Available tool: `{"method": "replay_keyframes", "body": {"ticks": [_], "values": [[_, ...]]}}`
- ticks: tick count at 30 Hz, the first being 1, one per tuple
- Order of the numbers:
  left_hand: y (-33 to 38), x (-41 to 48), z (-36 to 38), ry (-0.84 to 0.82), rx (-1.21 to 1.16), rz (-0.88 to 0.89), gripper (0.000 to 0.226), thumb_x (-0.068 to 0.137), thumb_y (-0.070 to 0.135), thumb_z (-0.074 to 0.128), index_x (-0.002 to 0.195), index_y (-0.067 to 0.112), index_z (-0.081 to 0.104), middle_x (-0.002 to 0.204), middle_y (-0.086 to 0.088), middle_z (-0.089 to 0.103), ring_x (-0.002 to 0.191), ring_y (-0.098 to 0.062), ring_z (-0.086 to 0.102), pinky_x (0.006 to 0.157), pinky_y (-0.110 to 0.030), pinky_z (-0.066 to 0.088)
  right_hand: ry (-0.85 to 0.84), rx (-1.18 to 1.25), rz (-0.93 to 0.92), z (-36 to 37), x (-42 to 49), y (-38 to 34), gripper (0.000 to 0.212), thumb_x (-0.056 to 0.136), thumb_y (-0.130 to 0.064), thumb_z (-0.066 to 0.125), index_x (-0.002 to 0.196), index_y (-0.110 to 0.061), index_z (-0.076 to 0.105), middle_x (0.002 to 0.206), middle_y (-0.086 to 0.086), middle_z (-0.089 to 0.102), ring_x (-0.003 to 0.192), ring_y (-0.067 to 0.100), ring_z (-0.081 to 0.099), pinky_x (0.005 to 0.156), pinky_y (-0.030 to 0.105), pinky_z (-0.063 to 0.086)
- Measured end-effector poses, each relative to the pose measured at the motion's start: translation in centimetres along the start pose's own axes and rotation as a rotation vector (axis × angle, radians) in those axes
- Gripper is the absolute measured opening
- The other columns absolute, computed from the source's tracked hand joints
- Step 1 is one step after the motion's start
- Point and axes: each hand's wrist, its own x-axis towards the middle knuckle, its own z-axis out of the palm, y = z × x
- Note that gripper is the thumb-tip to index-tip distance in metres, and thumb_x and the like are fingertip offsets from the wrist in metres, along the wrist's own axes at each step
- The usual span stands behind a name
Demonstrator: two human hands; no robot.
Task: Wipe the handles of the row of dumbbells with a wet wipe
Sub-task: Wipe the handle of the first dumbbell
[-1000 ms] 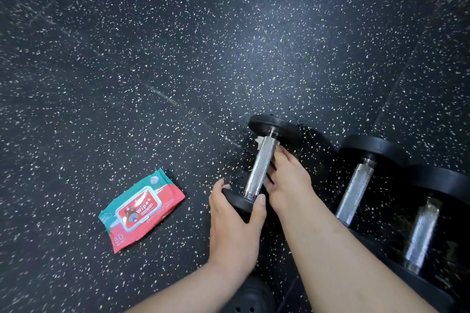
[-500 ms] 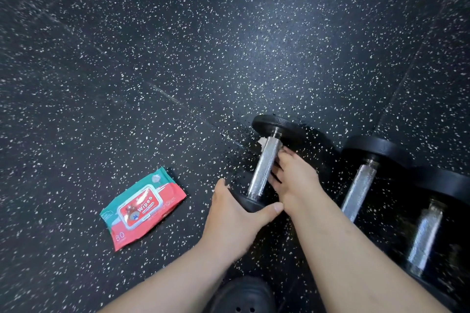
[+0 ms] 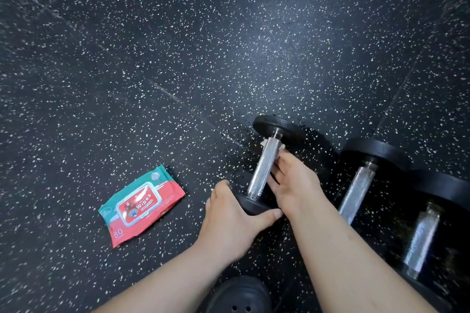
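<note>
Down by the person's feet, a black shoe [image 3: 239,295] pokes in from the bottom edge onto the speckled rubber floor [image 3: 178,46]. Just ahead of it the left hand [image 3: 229,213] grips the near head of the leftmost dumbbell [image 3: 269,124], with the thumb on one side and the fingers on the other, bracing it. The right hand [image 3: 292,183] curls round the knurled steel handle [image 3: 263,173] from the right and presses a wet wipe [image 3: 279,152] against it. White shows at the fingertips and again at the bar's far left edge, so the wipe seems to pass underneath.

Off to the left, well apart from the weights, a red-and-green pack of wipes [image 3: 141,204] lies flat on the floor. To the right, the second dumbbell [image 3: 356,193] and third dumbbell [image 3: 421,239] lie side by side in the row, and neither hand touches them.

As I judge it, this one handle is mid-wipe, with the cloth up near its far end. I can't tell from their looks whether the other two bars have been done. If they haven't, most of the row is left, and it may run on past the right edge.
</note>
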Motion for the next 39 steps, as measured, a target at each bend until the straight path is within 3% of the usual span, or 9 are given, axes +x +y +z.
{"method": "replay_keyframes", "body": {"ticks": [4,9,13,15,21,25,29,33,39], "values": [[0.0,0.0,0.1,0.008,-0.006,0.013,0.135,0.055,0.079,0.086,0.158,0.020,0.021,0.151,0.005,0.044,0.142,-0.015,0.041,0.116,-0.038,0.041,0.042,-0.055,-0.057,0.2,0.1,0.4,0.022,0.103,-0.017,0.064,0.121,-0.013,0.076,0.110,0.001,0.081,0.108,0.019,0.077,0.090,0.035,0.059],[0.2,0.0,-0.1,-0.014,0.001,0.004,0.136,0.057,0.078,0.087,0.159,0.019,0.019,0.154,0.001,0.041,0.144,-0.018,0.036,0.117,-0.037,0.038,-0.155,0.003,0.119,-0.1,0.1,-0.6,0.033,0.112,-0.020,0.044,0.129,-0.013,0.071,0.125,0.000,0.077,0.120,0.020,0.071,0.106,0.043,0.053],[0.1,0.0,-0.1,-0.011,-0.001,0.003,0.136,0.058,0.076,0.087,0.160,0.020,0.018,0.155,0.001,0.041,0.145,-0.018,0.036,0.118,-0.037,0.037,0.022,-0.017,-0.027,0.2,0.0,0.1,0.022,0.102,-0.012,0.061,0.118,-0.011,0.076,0.116,0.007,0.080,0.106,0.019,0.075,0.089,0.035,0.059],[0.0,0.1,-0.1,-0.013,-0.007,0.001,0.137,0.058,0.077,0.087,0.161,0.020,0.018,0.156,0.001,0.040,0.146,-0.017,0.036,0.118,-0.038,0.038,0.096,-0.052,-0.106,0.4,-0.1,0.5,0.016,0.099,-0.010,0.065,0.108,-0.013,0.078,0.107,0.005,0.081,0.101,0.019,0.076,0.088,0.034,0.061],[-0.2,0.2,-0.1,-0.017,-0.009,-0.003,0.138,0.055,0.079,0.087,0.160,0.021,0.019,0.155,0.001,0.042,0.145,-0.018,0.037,0.116,-0.038,0.040,-0.069,-0.007,0.062,0.5,-0.1,0.0,0.029,0.109,-0.021,0.051,0.127,-0.015,0.072,0.119,-0.001,0.079,0.116,0.019,0.073,0.096,0.039,0.056],[-0.3,0.3,0.0,-0.016,-0.029,0.004,0.141,0.052,0.081,0.086,0.160,0.023,0.017,0.157,0.004,0.041,0.145,-0.017,0.038,0.116,-0.039,0.041,0.157,-0.136,-0.214,0.3,-0.8,0.5,0.010,0.101,-0.021,0.071,0.110,-0.022,0.076,0.107,0.000,0.081,0.100,0.013,0.077,0.092,0.035,0.061],[-0.2,0.3,0.2,-0.017,-0.039,-0.012,0.148,0.039,0.091,0.080,0.159,0.028,0.018,0.152,0.006,0.045,0.141,-0.016,0.044,0.113,-0.041,0.045,0.274,-0.580,-0.572,0.2,-2.2,0.3,0.005,0.094,-0.036,0.078,0.098,-0.034,0.078,0.091,-0.017,0.078,0.085,-0.004,0.072,0.087,0.026,0.057],[-0.1,0.3,0.1,-0.019,-0.040,-0.024,0.148,0.038,0.087,0.078,0.160,0.030,0.018,0.150,0.005,0.046,0.138,-0.018,0.045,0.110,-0.042,0.047,0.291,-0.983,-0.826,0.0,-2.7,0.3,0.007,0.093,-0.035,0.076,0.099,-0.037,0.078,0.103,-0.017,0.069,0.089,0.002,0.064,0.076,0.021,0.043],[0.0,0.2,0.1,-0.027,-0.048,-0.017,0.149,0.038,0.088,0.076,0.161,0.029,0.016,0.153,0.005,0.044,0.141,-0.018,0.042,0.113,-0.042,0.044,0.362,-1.133,-0.905,0.3,-2.3,-0.3,0.012,0.097,-0.045,0.071,0.104,-0.040,0.079,0.102,-0.015,0.061,0.075,0.006,0.058,0.065,0.027,0.038]]}}
